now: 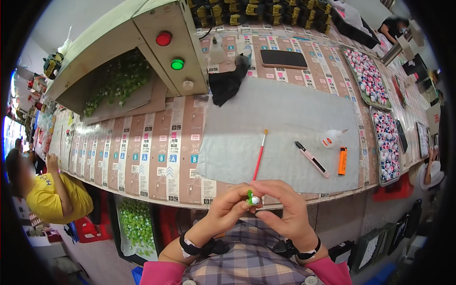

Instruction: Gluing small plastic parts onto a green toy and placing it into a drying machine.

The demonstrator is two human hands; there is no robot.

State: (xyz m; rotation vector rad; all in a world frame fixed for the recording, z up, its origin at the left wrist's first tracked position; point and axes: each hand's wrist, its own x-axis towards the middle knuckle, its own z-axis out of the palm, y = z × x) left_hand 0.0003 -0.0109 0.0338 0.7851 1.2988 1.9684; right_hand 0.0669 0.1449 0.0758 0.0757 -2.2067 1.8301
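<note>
Close to the table's front edge, my left hand [229,205] pinches a small green-and-white figurine [254,200] between thumb and fingers. The piece has a round white part with a dark spot and a green part around it. My right hand [288,209] arches over from the other side, its fingertips at the figurine's top and its thumb held apart. Just beyond the hands lies a thin red-handled paintbrush [260,156] on a grey sheet [280,114]. A pink-and-black pen [312,159], an orange lighter [342,160] and a small white glue bottle [331,138] lie to its right.
A metal machine [166,52] with red and green buttons stands at the left, green pieces inside. Behind the sheet are a black cloth [229,84] and a phone [284,59]. Trays of small colourful pieces [387,145] line the right. A person in yellow [59,197] sits at left.
</note>
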